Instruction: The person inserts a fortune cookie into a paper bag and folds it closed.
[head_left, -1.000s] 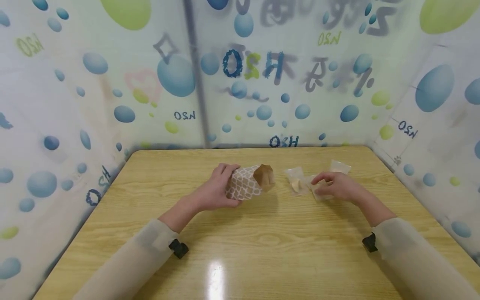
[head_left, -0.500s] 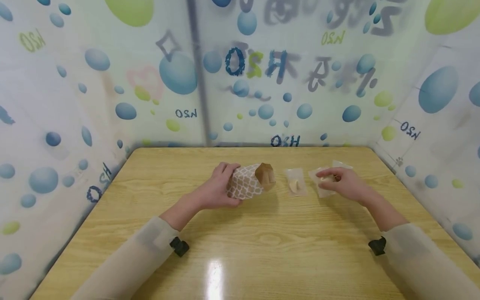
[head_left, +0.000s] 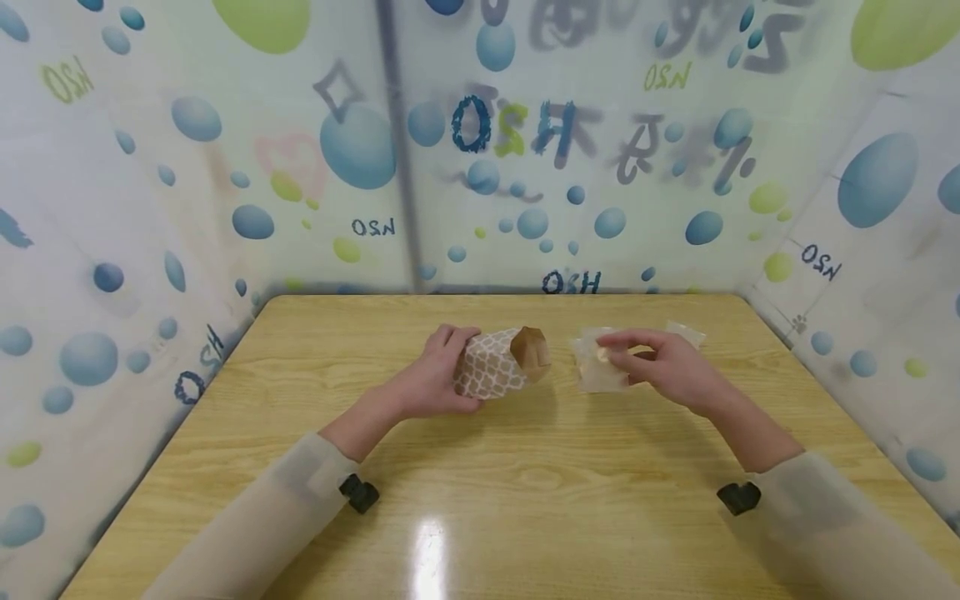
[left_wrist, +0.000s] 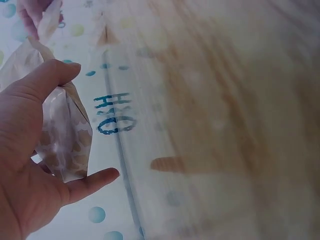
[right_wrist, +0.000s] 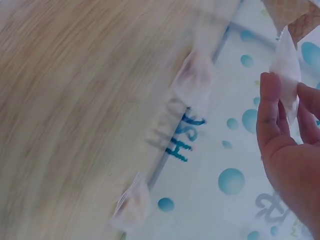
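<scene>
A patterned white-and-brown paper bag [head_left: 489,365] lies on its side, its brown mouth facing right. My left hand [head_left: 435,379] grips it around the closed end, also in the left wrist view, where thumb and fingers of the hand [left_wrist: 30,135] hold the bag [left_wrist: 67,135]. To the right, my right hand [head_left: 671,367] pinches a small clear packet [head_left: 609,375] with something pale inside. The right wrist view has this packet [right_wrist: 286,70] upright between thumb and fingers of the hand [right_wrist: 295,155], close to the bag [right_wrist: 295,17].
Another clear packet [head_left: 686,334] lies behind my right hand. In the right wrist view two packets rest on the table, one [right_wrist: 194,77] farther up and one [right_wrist: 134,205] lower. The wooden table [head_left: 480,500] meets a patterned curtain [head_left: 480,258] at its back edge.
My right hand has gone from reaching over the middle packet to holding it and has moved left, over the spot of the leftmost packet. The left hand and bag are nearly still.
</scene>
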